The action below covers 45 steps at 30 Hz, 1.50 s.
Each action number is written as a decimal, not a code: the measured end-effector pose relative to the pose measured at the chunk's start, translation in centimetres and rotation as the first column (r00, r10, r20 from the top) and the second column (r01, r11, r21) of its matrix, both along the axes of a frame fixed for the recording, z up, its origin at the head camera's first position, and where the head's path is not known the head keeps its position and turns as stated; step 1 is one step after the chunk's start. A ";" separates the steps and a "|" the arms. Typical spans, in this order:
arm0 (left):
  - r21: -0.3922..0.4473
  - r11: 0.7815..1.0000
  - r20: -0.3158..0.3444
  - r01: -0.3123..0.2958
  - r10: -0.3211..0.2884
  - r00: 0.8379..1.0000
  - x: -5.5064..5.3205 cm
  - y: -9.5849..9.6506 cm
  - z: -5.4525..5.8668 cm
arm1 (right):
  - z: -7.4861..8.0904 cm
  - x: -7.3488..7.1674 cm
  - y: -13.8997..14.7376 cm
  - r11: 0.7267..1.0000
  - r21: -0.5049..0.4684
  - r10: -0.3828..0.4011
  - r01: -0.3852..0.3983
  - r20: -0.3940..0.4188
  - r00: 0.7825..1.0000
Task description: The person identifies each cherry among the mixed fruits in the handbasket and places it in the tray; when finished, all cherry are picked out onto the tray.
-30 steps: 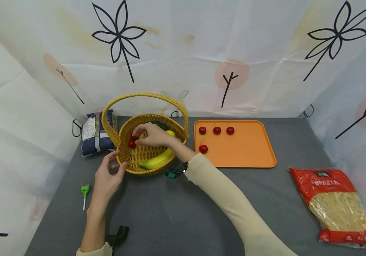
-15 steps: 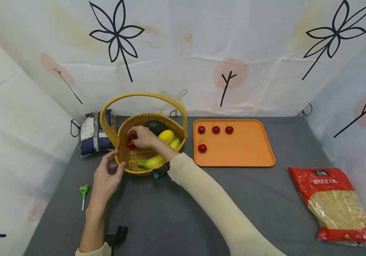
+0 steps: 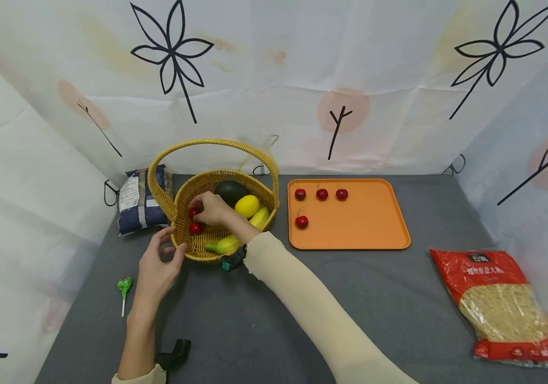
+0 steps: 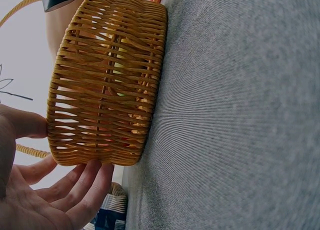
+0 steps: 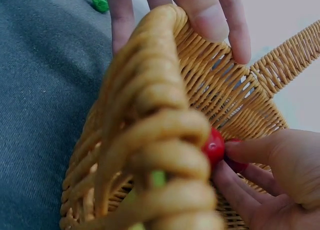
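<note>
A yellow wicker basket (image 3: 178, 234) with a tall handle stands at the back left. Inside lie a banana (image 3: 224, 245), a lemon (image 3: 247, 206), a dark green avocado-like fruit (image 3: 231, 192) and red cherries. My right hand (image 3: 212, 209) reaches into the basket's left part, thumb and fingers pinching a cherry (image 5: 236, 165). Another cherry (image 3: 195, 228) lies loose just in front of it, nearer the camera in the right wrist view. My left hand (image 3: 160, 266) holds the basket's left front, its thumb at the rim and fingers against the outer wall (image 4: 100, 90).
Right of the basket is an orange tray (image 3: 360, 218) bearing several cherries (image 3: 322, 194). A blue-and-white packet (image 3: 140, 201) lies behind left, a green lollipop (image 3: 124, 286) at the left, a red pasta bag (image 3: 509, 309) at the right. White cloth encloses the table.
My right hand has shifted slightly left and come away from the nearer cherry, which now shows fully. The left hand stays at the basket. The whole view has drifted slightly.
</note>
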<state>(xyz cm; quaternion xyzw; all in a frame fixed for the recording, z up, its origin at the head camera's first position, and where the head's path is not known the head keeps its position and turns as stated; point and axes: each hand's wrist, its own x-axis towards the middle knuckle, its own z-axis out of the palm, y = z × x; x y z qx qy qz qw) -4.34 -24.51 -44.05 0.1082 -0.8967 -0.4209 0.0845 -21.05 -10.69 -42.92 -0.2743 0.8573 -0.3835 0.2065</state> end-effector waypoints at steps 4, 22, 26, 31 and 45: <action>0.006 1.000 -0.008 0.004 -0.004 1.000 0.0 0.0 0.1 | 0.2 0.0 0.0 0.999 -0.028 -0.024 0.024 -0.012 1.000; 0.012 1.000 0.005 0.003 -0.003 1.000 0.1 -0.1 0.3 | 3.7 1.2 4.8 0.977 -0.119 0.173 -0.177 -0.047 0.984; 0.005 1.000 0.006 0.002 -0.002 1.000 0.0 -0.2 0.3 | 5.2 2.3 7.6 0.955 -0.202 0.206 -0.218 -0.078 0.975; 0.003 1.000 -0.004 0.000 0.000 1.000 -0.1 -0.1 0.0 | 6.8 3.8 12.5 0.922 -0.311 0.211 -0.231 -0.097 0.973; 0.013 1.000 0.011 0.002 -0.002 1.000 0.1 0.0 0.0 | 4.6 5.2 27.1 0.957 -0.283 0.038 -0.060 -0.080 0.996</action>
